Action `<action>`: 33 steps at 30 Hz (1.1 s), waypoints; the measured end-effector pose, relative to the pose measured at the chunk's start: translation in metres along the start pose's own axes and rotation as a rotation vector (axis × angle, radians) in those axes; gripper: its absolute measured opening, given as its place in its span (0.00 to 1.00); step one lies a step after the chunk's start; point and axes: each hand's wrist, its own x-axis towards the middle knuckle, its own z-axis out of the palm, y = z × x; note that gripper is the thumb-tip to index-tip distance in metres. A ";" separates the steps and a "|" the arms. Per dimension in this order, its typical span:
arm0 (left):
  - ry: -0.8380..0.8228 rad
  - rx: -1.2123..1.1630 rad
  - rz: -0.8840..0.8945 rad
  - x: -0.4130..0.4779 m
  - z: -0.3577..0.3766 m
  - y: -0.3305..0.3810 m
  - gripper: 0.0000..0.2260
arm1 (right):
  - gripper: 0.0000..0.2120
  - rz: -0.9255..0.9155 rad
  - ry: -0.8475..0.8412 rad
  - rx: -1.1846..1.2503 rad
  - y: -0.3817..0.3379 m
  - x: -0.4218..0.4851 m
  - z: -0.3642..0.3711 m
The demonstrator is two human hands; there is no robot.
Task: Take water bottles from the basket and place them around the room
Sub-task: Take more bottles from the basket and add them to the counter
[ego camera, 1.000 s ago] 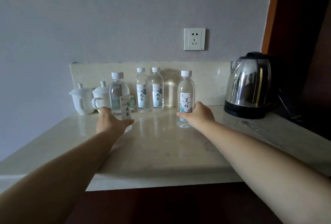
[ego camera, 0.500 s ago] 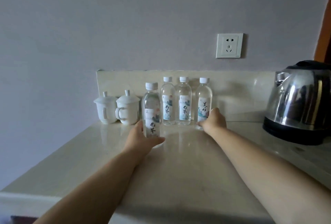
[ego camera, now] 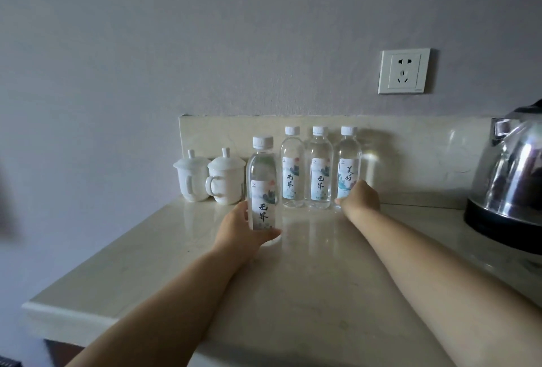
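Marble counter [ego camera: 308,293] | left hand [ego camera: 240,229] grips front bottle [ego camera: 263,182] (upright) | right hand [ego camera: 359,202] grips rightmost bottle [ego camera: 348,158], arms outstretched

The left hand [ego camera: 243,231] grips the front bottle [ego camera: 262,188] with only its thumb showing; the fingers go behind the plastic. That bottle hides one side of the nearer lidded cup [ego camera: 224,179] at its nine o'clock. The right hand [ego camera: 359,199] covers the foot of the end bottle [ego camera: 347,158], fingers tucked behind (just a thumb tip peeks out at nine o'clock). The kettle [ego camera: 510,190], at three o'clock from the end bottle, runs off the edge of view, its far side lost. Small print on the labels [ego camera: 290,179] is too fine to read. Far off at nine o'clock, a dark smear [ego camera: 4,190] is too blurred to name.
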 end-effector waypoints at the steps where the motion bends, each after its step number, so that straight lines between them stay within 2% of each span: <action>1: 0.000 -0.002 -0.006 0.000 0.000 0.000 0.25 | 0.29 0.020 -0.006 0.003 -0.002 -0.006 0.001; 4: 0.006 -0.025 -0.025 -0.004 -0.002 0.002 0.23 | 0.36 0.050 -0.034 0.004 -0.013 -0.038 0.004; 6: 0.009 -0.042 -0.038 -0.010 -0.004 0.004 0.24 | 0.34 -0.027 -0.109 0.002 -0.018 -0.065 -0.001; 10: -0.049 0.050 0.006 -0.033 -0.021 0.014 0.26 | 0.19 -0.228 -0.613 0.108 -0.037 -0.132 -0.007; 13: -0.062 0.152 0.072 -0.060 -0.056 0.008 0.22 | 0.21 -0.281 -0.758 0.142 -0.064 -0.180 -0.005; 16: -0.008 0.258 0.040 -0.091 -0.122 -0.008 0.26 | 0.06 -0.349 -0.863 0.128 -0.099 -0.228 0.004; 18: 0.015 0.281 -0.010 -0.117 -0.179 -0.023 0.26 | 0.03 -0.388 -0.933 0.113 -0.131 -0.269 0.017; 24: 0.216 0.296 -0.231 -0.222 -0.371 -0.091 0.25 | 0.08 -0.452 -1.149 0.403 -0.251 -0.432 0.076; 27: 0.308 0.351 -0.350 -0.293 -0.460 -0.127 0.26 | 0.16 -0.541 -1.230 0.402 -0.305 -0.528 0.112; 29: 0.384 0.379 -0.428 -0.341 -0.514 -0.147 0.25 | 0.15 -0.616 -1.310 0.392 -0.335 -0.595 0.134; 33: 0.537 0.357 -0.537 -0.431 -0.603 -0.177 0.17 | 0.14 -0.794 -1.462 0.342 -0.389 -0.724 0.165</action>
